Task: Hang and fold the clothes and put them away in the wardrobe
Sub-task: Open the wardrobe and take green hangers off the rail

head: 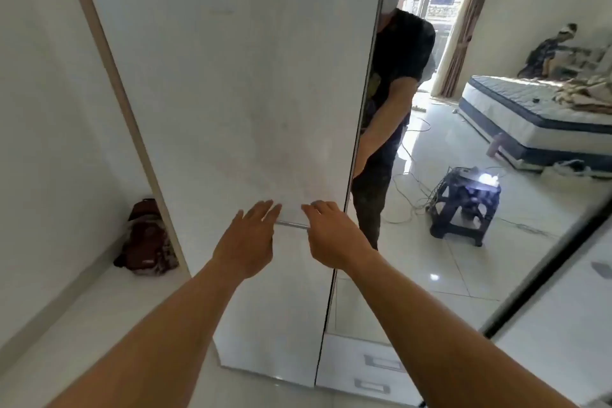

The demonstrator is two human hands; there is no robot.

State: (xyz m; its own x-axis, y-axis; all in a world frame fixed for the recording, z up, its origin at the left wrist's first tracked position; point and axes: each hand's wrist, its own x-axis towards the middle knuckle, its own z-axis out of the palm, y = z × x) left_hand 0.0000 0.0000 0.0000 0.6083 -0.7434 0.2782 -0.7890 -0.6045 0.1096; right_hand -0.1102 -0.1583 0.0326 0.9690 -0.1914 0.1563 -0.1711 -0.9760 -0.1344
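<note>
The left hand [246, 237] and the right hand [332, 237], both open and empty, flank the handle [292, 224] of the wardrobe door [231, 93]. I think one should grip it fully and pull straight; the clothes [583, 93] lie on the bed [516, 103], seen in the mirror [430, 275]

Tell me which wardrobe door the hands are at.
The plain white door, not the mirrored door: left hand and right hand flank its bar handle.

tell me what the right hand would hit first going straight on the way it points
Probably the metal handle on the white wardrobe door, just ahead of the right hand; depth is unclear, so it may already touch.
</note>
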